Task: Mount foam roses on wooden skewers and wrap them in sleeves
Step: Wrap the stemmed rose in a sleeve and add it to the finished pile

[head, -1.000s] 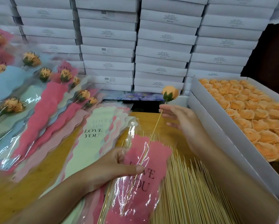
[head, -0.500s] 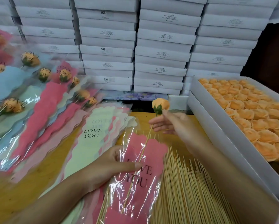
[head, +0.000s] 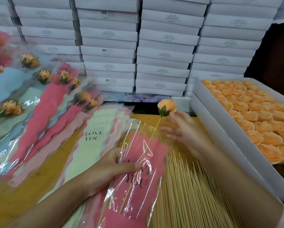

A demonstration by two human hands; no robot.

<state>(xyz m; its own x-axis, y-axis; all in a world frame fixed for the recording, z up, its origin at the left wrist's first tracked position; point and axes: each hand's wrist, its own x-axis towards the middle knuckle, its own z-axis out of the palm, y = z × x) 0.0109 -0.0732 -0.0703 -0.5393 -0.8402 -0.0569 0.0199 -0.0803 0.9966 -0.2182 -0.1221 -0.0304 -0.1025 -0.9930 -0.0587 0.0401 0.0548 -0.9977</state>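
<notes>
An orange foam rose (head: 167, 106) with a green base sits on a wooden skewer (head: 147, 145). The skewer runs down inside a clear and pink "LOVE YOU" sleeve (head: 138, 186), and the rose stands out above the sleeve's mouth. My left hand (head: 108, 168) pinches the sleeve's left edge, thumb on top. My right hand (head: 185, 129) is spread with straight fingers just right of the stem, one fingertip at the rose's base, holding nothing.
A pile of bare skewers (head: 187, 195) lies under my right forearm. A white box (head: 212, 127) of loose orange roses (head: 253, 116) stands at the right. Empty sleeves (head: 95, 137) lie left of centre, wrapped roses (head: 47, 104) farther left. Stacked white boxes (head: 162, 55) wall the back.
The skewer has slid deeper into the pink sleeve and the rose has come lower. My right hand has let go of the stem and spread its fingers. My left hand keeps its pinch.
</notes>
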